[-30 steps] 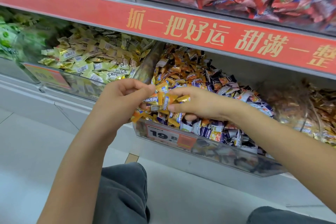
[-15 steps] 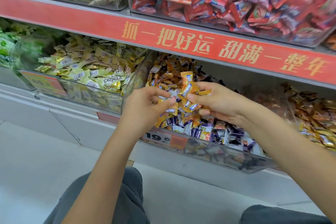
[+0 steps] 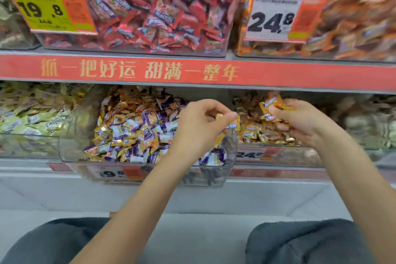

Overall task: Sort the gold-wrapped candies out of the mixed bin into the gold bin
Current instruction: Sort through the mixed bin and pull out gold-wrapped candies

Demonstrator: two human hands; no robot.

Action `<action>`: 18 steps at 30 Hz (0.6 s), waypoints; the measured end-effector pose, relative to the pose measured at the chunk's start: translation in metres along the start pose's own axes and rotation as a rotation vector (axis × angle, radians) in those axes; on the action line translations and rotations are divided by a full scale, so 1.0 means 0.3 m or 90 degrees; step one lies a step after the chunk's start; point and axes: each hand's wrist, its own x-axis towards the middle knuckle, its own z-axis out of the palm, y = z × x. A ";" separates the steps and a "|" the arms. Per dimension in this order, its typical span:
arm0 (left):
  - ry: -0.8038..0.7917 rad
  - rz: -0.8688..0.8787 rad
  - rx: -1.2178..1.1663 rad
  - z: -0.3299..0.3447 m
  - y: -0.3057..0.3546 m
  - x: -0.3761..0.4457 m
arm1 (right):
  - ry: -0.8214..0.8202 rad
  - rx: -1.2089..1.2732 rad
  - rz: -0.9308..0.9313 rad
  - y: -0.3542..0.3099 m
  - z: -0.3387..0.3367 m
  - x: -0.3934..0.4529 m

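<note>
The mixed bin [image 3: 70, 135] was clear, curved plastic, heaped with crinkly gold and purple-white foil twists. My left hand [image 3: 199, 126] hung over its right end, fingers curled, its grip pinching one gold candy [image 3: 232, 123]. My right hand [image 3: 300, 122] had swung right from the mixed bin a moment before and now sat over the gold bin [image 3: 300, 154], grip closed on a bunch of gold candies [image 3: 271, 103]. Both forearms reached up from my knees.
</note>
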 end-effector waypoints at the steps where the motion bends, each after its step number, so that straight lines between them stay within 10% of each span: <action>1: 0.005 0.012 0.020 0.033 0.011 0.022 | 0.007 -0.041 0.013 0.034 -0.043 0.029; 18: -0.318 -0.057 0.365 0.406 0.008 0.365 | 0.040 -0.008 -0.003 0.160 -0.288 0.161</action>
